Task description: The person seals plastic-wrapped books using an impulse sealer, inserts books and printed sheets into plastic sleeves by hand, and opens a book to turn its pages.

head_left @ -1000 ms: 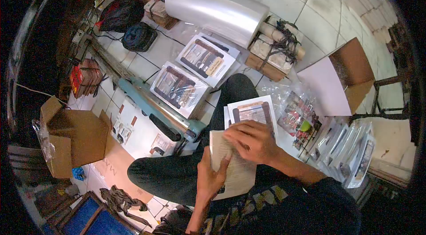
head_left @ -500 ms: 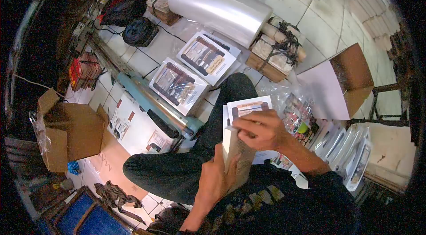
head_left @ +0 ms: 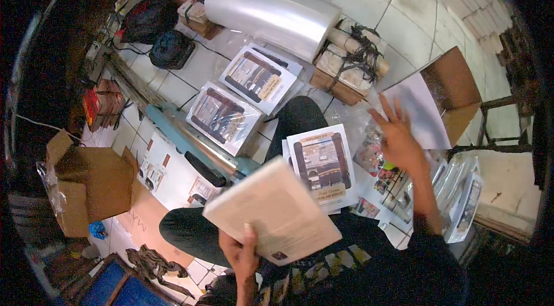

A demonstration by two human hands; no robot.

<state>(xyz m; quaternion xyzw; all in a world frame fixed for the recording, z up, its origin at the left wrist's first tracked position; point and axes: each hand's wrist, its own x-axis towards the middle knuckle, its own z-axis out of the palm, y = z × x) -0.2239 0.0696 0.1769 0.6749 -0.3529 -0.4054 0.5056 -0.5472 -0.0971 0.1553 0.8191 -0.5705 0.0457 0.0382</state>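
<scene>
My left hand [head_left: 239, 251] grips the lower edge of a pale book [head_left: 274, 211], thumb on its face, above my lap. Fingers spread, my right hand [head_left: 401, 138] is raised over clear plastic wrap [head_left: 360, 115] and holds nothing. Between the hands, a book with a printed cover [head_left: 322, 164] rests by my knee on another white sheet or book. Farther forward on the floor sit two stacks of similar books, the nearer one [head_left: 222, 118] in shiny plastic and the other [head_left: 259, 78] beside it.
A long teal sealer [head_left: 179, 133] lies left of the stacks. Beyond them are a large plastic roll [head_left: 271, 14] and a tied bundle [head_left: 346, 69]. Open cardboard boxes stand at left [head_left: 101, 182] and right [head_left: 456, 92]. Wrapped books [head_left: 461, 196] lean at the right.
My right hand has let go of the pale book and moved right, over the plastic wrap. The book, held on edge before, is now tilted with its broad face up in my left hand.
</scene>
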